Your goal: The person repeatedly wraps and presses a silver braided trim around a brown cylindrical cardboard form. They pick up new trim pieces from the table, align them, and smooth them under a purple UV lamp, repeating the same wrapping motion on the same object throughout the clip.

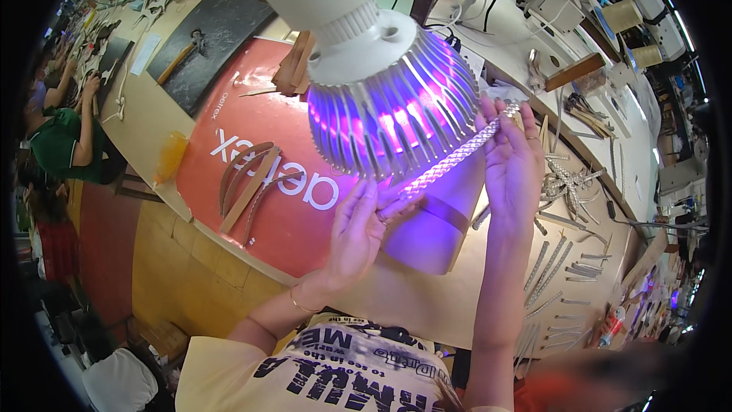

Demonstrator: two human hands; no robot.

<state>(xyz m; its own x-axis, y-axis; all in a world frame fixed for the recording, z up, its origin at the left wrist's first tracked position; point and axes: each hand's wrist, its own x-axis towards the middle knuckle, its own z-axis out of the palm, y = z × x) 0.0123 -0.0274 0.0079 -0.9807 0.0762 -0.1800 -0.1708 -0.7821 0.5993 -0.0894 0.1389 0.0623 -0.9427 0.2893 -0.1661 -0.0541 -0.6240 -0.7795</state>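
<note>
A silver braided strap stretches at a slant between my two hands, just below a finned lamp that glows purple. My left hand pinches the strap's lower end near the lamp's rim. Higher up on the right, my right hand has its fingers closed around the other end. Purple light falls on the strap and on a dark curved sheet beneath it. The lamp partly covers my left fingertips.
A red printed board with thin tan strips lies left of the lamp. A hammer rests on a black mat. Braided pieces and short cut strips lie at right. Other people work at far left.
</note>
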